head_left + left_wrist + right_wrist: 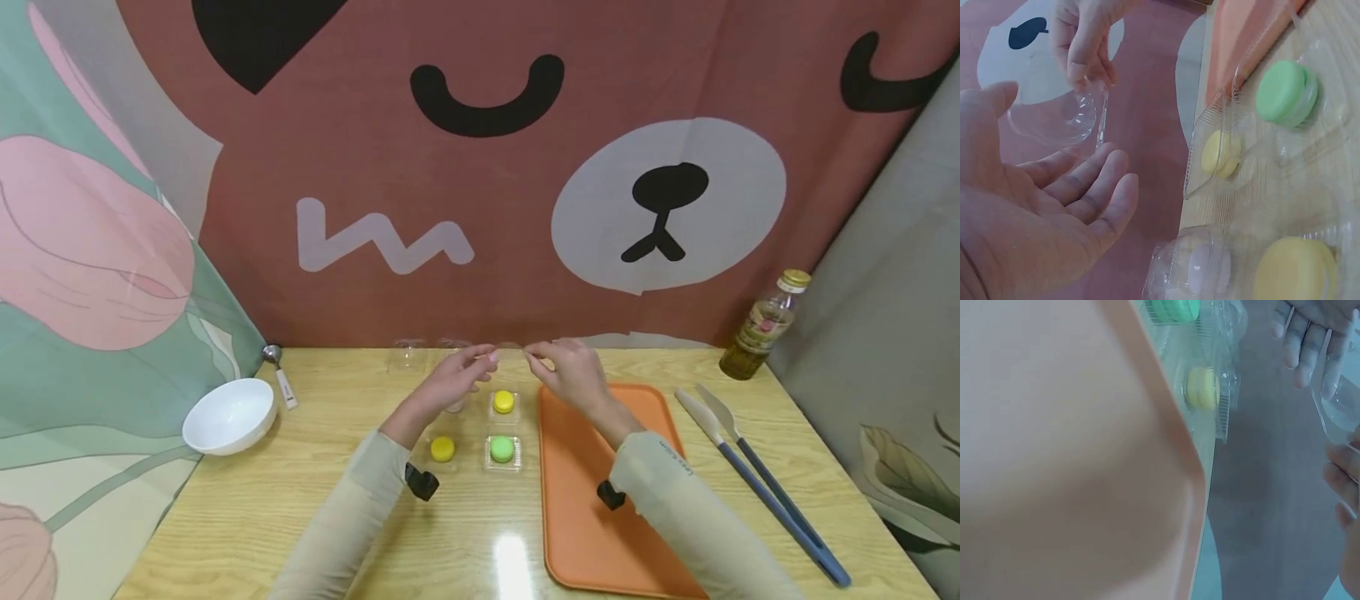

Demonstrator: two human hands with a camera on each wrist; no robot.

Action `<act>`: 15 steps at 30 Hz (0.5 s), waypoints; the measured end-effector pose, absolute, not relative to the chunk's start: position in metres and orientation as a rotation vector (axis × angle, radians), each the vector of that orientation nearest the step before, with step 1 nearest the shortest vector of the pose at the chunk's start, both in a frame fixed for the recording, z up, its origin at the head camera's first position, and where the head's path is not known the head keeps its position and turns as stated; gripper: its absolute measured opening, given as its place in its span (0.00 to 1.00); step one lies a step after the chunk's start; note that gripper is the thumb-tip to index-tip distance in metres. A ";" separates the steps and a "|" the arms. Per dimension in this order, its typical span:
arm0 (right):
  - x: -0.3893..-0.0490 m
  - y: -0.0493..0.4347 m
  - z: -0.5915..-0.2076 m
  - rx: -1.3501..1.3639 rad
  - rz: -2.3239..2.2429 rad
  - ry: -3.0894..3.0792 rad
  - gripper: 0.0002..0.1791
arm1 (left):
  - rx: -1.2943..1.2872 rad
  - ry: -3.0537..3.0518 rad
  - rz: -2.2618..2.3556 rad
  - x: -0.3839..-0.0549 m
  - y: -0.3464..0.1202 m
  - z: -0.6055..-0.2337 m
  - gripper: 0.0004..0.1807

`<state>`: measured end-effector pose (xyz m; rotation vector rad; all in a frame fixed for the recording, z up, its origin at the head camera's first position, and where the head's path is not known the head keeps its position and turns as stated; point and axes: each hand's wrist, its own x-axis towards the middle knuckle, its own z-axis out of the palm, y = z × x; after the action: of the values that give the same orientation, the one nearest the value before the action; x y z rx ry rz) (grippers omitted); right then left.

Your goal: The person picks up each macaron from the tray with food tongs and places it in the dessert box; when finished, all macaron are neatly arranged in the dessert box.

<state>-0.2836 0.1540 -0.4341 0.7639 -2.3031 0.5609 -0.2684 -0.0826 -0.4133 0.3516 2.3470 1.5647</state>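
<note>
Pinched at its edge by my right hand (576, 371) is a clear domed plastic lid (1054, 119), raised over the back of the table. My left hand (450, 385) is palm up by the lid's other side, its fingers loosely extended and thumb apart. Below the hands, a yellow macaron (504, 402) and a green macaron (502, 449) sit in clear plastic trays. Another yellow macaron (442, 449) lies to the left. A pale lilac macaron (1209, 267) under clear plastic is partly hidden behind my left hand in the head view.
An orange tray (600, 533) lies under my right forearm. Tongs (772, 492) and an oil bottle (761, 329) are at right. A white bowl (228, 417) and measuring spoon (281, 375) are at left. Clear plastic pieces (408, 356) stand by the back curtain (375, 308).
</note>
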 end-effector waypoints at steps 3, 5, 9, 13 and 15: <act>-0.281 0.157 -0.434 0.808 0.736 -2.486 0.15 | 0.348 2.407 1.521 -0.269 -0.087 -0.414 0.40; -0.280 0.159 -0.432 0.836 0.906 -2.606 0.23 | 0.358 2.466 1.482 -0.270 -0.091 -0.416 0.42; -0.280 0.162 -0.428 0.888 1.151 -2.739 0.33 | 0.415 2.535 1.435 -0.273 -0.096 -0.420 0.43; -0.282 0.162 -0.428 0.913 1.188 -2.759 0.33 | 0.493 2.559 1.397 -0.274 -0.097 -0.423 0.41; -0.282 0.161 -0.429 0.901 1.196 -2.763 0.33 | 0.524 2.571 1.380 -0.274 -0.096 -0.422 0.41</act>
<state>-0.2825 0.1613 -0.4291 0.9005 -2.7626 1.1963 -0.2744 -0.0964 -0.4224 0.5243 2.5713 1.3803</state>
